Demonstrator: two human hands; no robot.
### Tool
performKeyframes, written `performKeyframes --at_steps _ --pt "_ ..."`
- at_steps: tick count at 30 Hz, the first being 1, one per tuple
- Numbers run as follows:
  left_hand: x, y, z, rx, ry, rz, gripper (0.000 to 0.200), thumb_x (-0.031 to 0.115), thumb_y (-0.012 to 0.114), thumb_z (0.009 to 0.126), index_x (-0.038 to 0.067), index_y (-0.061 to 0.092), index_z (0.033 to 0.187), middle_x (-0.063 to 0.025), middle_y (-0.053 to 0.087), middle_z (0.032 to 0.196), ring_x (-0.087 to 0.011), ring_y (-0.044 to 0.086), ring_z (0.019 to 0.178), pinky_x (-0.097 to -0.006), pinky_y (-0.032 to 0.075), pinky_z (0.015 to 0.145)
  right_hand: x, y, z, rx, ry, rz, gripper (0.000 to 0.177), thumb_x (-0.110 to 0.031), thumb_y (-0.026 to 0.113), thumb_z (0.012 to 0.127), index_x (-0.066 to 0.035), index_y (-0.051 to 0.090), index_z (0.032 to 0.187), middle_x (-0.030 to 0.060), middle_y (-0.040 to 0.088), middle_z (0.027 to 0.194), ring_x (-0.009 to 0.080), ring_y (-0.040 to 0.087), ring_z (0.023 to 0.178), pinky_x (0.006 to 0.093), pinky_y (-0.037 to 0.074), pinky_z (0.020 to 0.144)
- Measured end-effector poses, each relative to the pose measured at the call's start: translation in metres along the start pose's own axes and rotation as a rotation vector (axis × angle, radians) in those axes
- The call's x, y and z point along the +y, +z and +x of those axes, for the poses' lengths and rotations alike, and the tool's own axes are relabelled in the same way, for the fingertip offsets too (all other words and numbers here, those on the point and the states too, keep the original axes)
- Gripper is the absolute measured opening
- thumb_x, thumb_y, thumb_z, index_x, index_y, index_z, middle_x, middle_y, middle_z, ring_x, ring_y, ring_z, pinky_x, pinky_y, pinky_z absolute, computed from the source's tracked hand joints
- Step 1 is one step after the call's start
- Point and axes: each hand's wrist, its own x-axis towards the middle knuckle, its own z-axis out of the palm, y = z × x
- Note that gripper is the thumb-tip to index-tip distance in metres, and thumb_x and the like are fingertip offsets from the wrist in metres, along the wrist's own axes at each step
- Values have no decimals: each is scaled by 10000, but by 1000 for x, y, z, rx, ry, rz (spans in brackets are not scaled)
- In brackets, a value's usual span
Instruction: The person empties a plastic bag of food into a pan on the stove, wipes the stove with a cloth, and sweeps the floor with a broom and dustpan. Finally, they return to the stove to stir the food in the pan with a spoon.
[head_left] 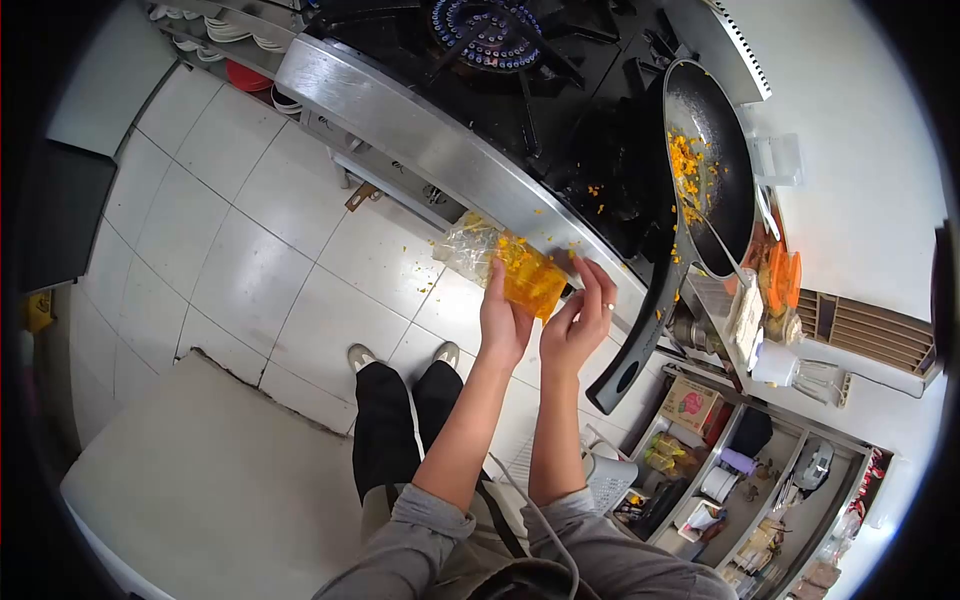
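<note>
Both hands hold a bag [528,282] of clear plastic with yellow bits inside. The left hand [503,325] wraps it from below with fingers closed on the plastic, likely so it cannot slip. The right hand [580,318] pinches the bag's side with its fingertips, which seems to keep it steady. The bag is up in the air, just in front of the stove [400,120]. A black pan [715,190] with the same yellow bits sits there, close by. One burner [490,35] glows blue.
</note>
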Motion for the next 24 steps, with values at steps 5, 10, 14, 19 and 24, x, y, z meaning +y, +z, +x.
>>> performKeyframes --at_steps 5,10,14,19,24 --pt "1 2 2 35 -4 8 475 394 358 948 68 356 1293 -83 464 1246 -211 452 1151 -379 350 986 16 7 7 276 -44 -72 461 131 385 696 8 547 1110 176 499 1123 313 492 1051 362 374 922" --pt "2 1 0 40 -20 27 471 396 346 952 67 360 1289 -81 488 1218 -203 474 1131 -355 374 965 4 21 0 45 -118 5 477 113 386 697 -9 554 1127 174 522 1095 321 503 1045 365 389 911" --pt "8 7 -3 -15 -72 8 452 389 334 957 73 371 1279 -81 486 1216 -199 477 1125 -343 375 964 2 29 6 148 -99 -21 497 132 406 688 -16 549 1141 175 498 1130 328 505 1037 370 416 889" --pt "5 -1 0 2 -39 86 464 375 287 969 47 340 1294 -104 457 1246 -198 461 1155 -333 386 964 0 33 6 -87 -219 -22 471 118 489 676 -16 568 1120 162 514 1102 318 502 1019 364 411 890" --pt "9 -5 4 17 -14 84 430 376 318 966 84 386 1275 -56 498 1192 -169 478 1112 -308 364 961 -11 33 17 -132 -302 -32 414 94 490 683 -17 604 1066 143 547 1057 299 528 955 342 439 841"
